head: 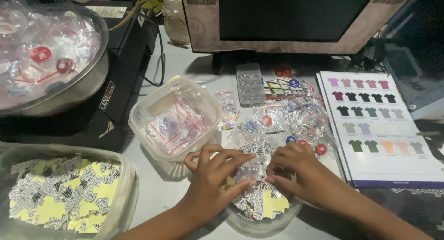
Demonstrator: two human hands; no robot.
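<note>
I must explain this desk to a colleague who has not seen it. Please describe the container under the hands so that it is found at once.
Start at the dark monitor and come straight down to the near desk edge. There a small round clear tub sits under the left hand and right hand. Unlike the square tub of small bags beside it, it holds yellow-backed black-and-white stickers.

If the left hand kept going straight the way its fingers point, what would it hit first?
The left hand points right, over the clear tub of cut stickers. It would likely meet the right hand's fingertips first; they are already nearly touching, though depth is unclear.
</note>
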